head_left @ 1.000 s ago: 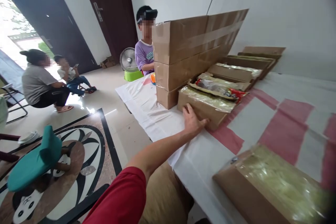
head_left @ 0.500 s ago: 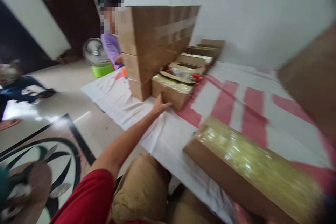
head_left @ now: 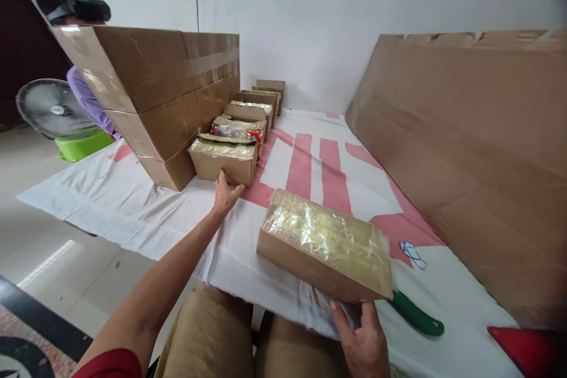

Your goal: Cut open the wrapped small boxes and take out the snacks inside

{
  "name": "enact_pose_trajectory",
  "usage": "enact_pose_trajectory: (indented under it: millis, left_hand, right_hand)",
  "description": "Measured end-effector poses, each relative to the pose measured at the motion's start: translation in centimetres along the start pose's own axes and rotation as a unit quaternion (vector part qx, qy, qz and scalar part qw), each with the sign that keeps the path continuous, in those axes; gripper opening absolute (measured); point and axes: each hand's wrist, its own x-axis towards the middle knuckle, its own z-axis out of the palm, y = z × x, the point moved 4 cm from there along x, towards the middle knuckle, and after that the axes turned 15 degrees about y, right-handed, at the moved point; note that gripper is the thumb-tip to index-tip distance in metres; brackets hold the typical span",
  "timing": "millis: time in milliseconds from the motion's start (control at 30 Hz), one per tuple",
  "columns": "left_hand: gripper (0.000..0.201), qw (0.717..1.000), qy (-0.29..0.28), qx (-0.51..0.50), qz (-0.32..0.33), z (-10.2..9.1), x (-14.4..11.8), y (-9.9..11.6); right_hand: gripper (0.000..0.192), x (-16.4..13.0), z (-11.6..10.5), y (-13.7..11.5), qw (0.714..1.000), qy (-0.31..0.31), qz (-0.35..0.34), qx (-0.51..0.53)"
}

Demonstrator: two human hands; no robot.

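Observation:
My left hand [head_left: 227,194] reaches out with thumb and forefinger apart, fingertips touching the front of a small cardboard box [head_left: 221,166] that ends a row of similar boxes. Clear film shines on this box's yellowish top. Nearer to me, a longer cardboard box [head_left: 323,242] with a yellowish, film-covered top sits angled on the cloth close to the table edge. My right hand [head_left: 364,336] is at its near lower edge, thumb and fingers apart; some fingertips are hidden beneath. A dark green handle [head_left: 419,314] sticks out beside this box, its other end hidden.
Stacked sealed cartons [head_left: 163,88] stand left of the row. A big cardboard sheet [head_left: 469,153] leans along the right. A red object [head_left: 522,345] and blue-white scrap [head_left: 413,254] lie on the cloth [head_left: 283,156]. Behind the cartons are a person [head_left: 91,91] and a fan [head_left: 57,109].
The view has turned right, bringing my right hand, the green handle and more of the cardboard sheet into sight. My left hand remains at the small box.

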Motion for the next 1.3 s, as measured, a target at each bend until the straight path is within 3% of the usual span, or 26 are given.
enact_pose_trajectory:
  millis: [200,267,367,467,567,667,767,833,933,1033,1167,1300]
  left_hand:
    - [0.095,0.997,-0.047,-0.033,-0.05,-2.1,-3.4,1.8]
    - [0.087,0.992,-0.092,-0.057,-0.069,-2.9,-5.9,2.9]
    - [0.074,0.962,-0.195,-0.157,-0.109,-2.9,-10.5,5.5]
    - [0.069,0.94,-0.229,-0.224,-0.121,-2.7,-14.5,8.0]
    - [0.063,0.954,-0.183,-0.21,-0.109,-4.2,-17.1,9.1]
    - [0.06,0.971,-0.126,-0.165,-0.119,-7.6,-18.5,8.6]
    - [0.06,0.976,-0.09,-0.126,-0.155,-10.7,-18.7,8.2]
    - [0.063,0.975,-0.064,-0.122,-0.174,-11.7,-18.4,8.5]
    - [0.062,0.97,-0.039,-0.154,-0.182,-11.6,-17.7,9.6]
    - [0.059,0.973,-0.03,-0.16,-0.163,-10.6,-17.3,10.3]
    - [0.061,0.975,-0.026,-0.164,-0.145,-9.7,-17.8,10.3]
    - [0.065,0.972,-0.016,-0.174,-0.156,-9.6,-18.4,9.7]
  right_hand:
    - [0.03,-0.5,-0.5,-1.8,1.0,-0.019,-0.017,0.002]
    - [0.027,-0.4,-0.6,-2.3,1.0,-0.017,-0.017,0.006]
    - [0.026,-0.1,-0.8,-2.9,1.0,-0.019,-0.01,0.017]
    - [0.031,0.6,-1.3,-3.8,0.998,-0.036,0.003,0.045]
    - [0.031,0.9,-1.7,-5.3,0.994,-0.081,0.013,0.07]
    - [0.033,0.7,-1.5,-6.8,0.986,-0.137,0.003,0.1]
    - [0.048,1.0,-1.4,-7.4,0.975,-0.175,-0.042,0.129]
    - [0.048,2.2,-2.0,-6.8,0.977,-0.161,-0.092,0.103]
    - [0.038,5.2,-3.9,-4.4,0.98,-0.094,-0.173,0.003]
    - [0.036,7.9,-5.6,-1.7,0.963,-0.047,-0.226,-0.136]
    - [0.037,8.9,-5.8,0.3,0.928,-0.085,-0.251,-0.264]
    - [0.038,8.5,-4.8,0.5,0.922,-0.111,-0.251,-0.272]
